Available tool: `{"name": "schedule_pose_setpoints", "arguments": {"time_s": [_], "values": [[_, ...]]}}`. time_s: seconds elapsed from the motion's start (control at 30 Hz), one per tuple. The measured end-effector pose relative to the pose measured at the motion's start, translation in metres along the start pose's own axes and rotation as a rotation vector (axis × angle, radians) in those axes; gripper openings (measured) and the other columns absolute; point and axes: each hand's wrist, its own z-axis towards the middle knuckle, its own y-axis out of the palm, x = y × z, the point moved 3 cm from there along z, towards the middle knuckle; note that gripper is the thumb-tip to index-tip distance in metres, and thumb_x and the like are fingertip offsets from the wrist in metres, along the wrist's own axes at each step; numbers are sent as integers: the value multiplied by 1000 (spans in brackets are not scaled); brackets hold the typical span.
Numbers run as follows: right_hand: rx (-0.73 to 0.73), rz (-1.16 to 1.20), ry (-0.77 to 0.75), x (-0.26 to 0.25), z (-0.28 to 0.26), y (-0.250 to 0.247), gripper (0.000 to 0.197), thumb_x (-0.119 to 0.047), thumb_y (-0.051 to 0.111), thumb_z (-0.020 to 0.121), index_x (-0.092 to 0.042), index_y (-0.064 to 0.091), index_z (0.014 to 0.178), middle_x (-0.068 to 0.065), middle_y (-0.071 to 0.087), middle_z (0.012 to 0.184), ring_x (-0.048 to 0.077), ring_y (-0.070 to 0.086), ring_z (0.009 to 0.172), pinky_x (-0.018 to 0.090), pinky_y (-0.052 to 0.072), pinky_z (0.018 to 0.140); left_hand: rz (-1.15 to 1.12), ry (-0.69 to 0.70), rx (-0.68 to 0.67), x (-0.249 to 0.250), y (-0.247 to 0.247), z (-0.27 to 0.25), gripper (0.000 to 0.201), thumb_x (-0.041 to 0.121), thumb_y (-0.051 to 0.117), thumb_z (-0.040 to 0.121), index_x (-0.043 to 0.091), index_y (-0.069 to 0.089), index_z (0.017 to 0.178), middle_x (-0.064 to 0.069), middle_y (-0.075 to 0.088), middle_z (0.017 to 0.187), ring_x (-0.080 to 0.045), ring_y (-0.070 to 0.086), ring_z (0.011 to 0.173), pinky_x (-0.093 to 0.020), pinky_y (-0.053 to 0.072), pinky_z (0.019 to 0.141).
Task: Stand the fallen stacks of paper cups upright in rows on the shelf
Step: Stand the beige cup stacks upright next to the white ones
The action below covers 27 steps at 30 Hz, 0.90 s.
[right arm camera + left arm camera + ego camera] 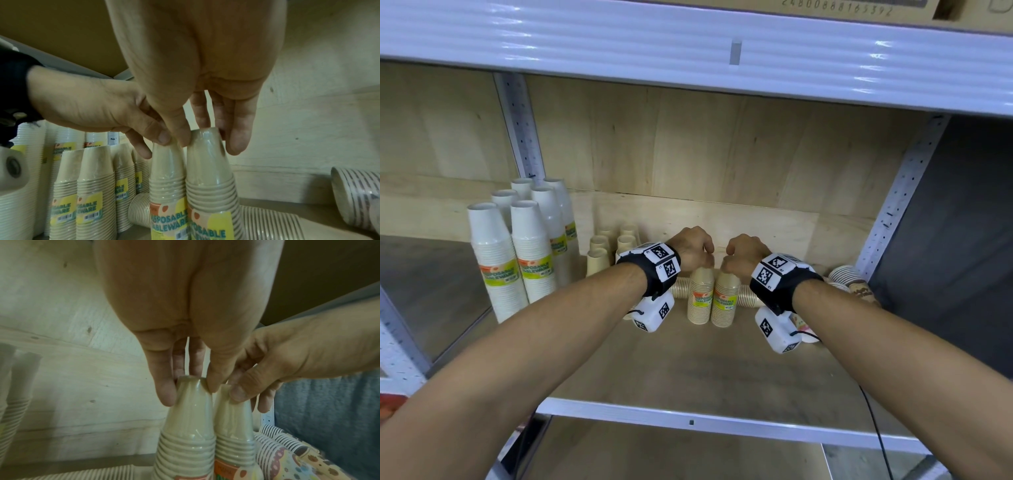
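Two tan plastic-wrapped cup stacks stand upright side by side mid-shelf. My left hand [703, 259] grips the top of the left stack [701, 297], fingers curled round its top cup [190, 404]. My right hand [726, 262] grips the top of the right stack [726, 301] the same way [208, 155]. In the left wrist view my left hand [189, 392] and the right stack [233, 420] show; in the right wrist view my right hand [209, 143] and the left stack [167, 164]. A fallen tan stack [680, 287] lies flat behind them.
Tall white cup stacks [512, 260] stand upright at the shelf's left, with several shorter tan stacks [613, 245] behind them. Fallen patterned cup stacks [851, 279] lie at the right by the upright post [893, 202]. Bare wooden shelf board [688, 370] spreads in front.
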Motion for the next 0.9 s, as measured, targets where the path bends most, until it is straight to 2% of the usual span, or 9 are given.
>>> {"name": "schedule_pose_setpoints", "arguments": {"time_s": [0.13,0.33,0.4,0.47,0.57,0.63,0.7,0.8,0.9], "values": [[4,10,4,-2,-1,1,37,-19,66,82,-11,58,117,9,58,116,25,61,91,24,43,61,-10,7,-2,0,1,0,35,25,70,87,14,68,119,-4,63,121,-19,59,105,-24,42,79],[-35,-28,-22,-7,-6,-7,41,-14,66,84,-6,58,123,12,58,121,27,61,104,23,41,57,12,-19,-22,-1,-6,-2,36,27,73,83,18,69,117,-2,61,116,-18,58,99,-25,45,77],[-61,-58,-32,-13,-8,-10,41,-13,67,83,-2,61,122,14,61,120,27,63,104,24,44,64,27,-34,-44,0,-11,-5,37,26,73,83,19,68,118,0,59,112,-17,58,96,-25,47,77],[-91,-89,-52,-21,-9,-10,41,-14,70,81,-1,64,120,14,65,117,26,65,102,26,47,68,39,-56,-74,0,-17,-10,36,26,74,82,20,67,117,2,58,105,-15,60,89,-23,49,71],[-153,-133,-86,-35,-9,-8,37,-19,73,77,-6,69,111,9,70,107,23,67,95,26,49,66,18,-89,-121,-3,-27,-19,33,21,75,81,19,68,113,1,61,100,-12,64,80,-21,53,58],[-191,-136,-107,-44,-9,-5,33,-22,74,74,-8,71,104,8,71,101,22,68,92,29,54,71,34,-115,-158,-7,-35,-27,30,17,75,80,17,70,110,-1,64,99,-11,66,78,-20,56,59],[-214,-135,-134,-56,-10,-2,31,-22,75,72,-9,71,99,8,71,98,23,69,90,30,54,71,59,-151,-196,-13,-42,-34,24,14,75,79,15,72,103,-2,67,99,-13,66,78,-22,58,61],[-257,-102,-176,-75,-10,6,33,-20,78,70,-9,70,100,9,71,99,24,70,91,34,58,78,101,-215,-233,-25,-55,-48,23,15,77,77,14,73,99,-6,70,102,-21,71,83,-29,61,70],[-281,-94,-230,-95,-12,12,36,-21,79,69,-10,70,102,7,70,101,23,68,93,36,58,81,134,-268,-235,-41,-66,-61,23,14,77,78,11,73,100,-7,72,100,-21,71,80,-28,61,67]]}}
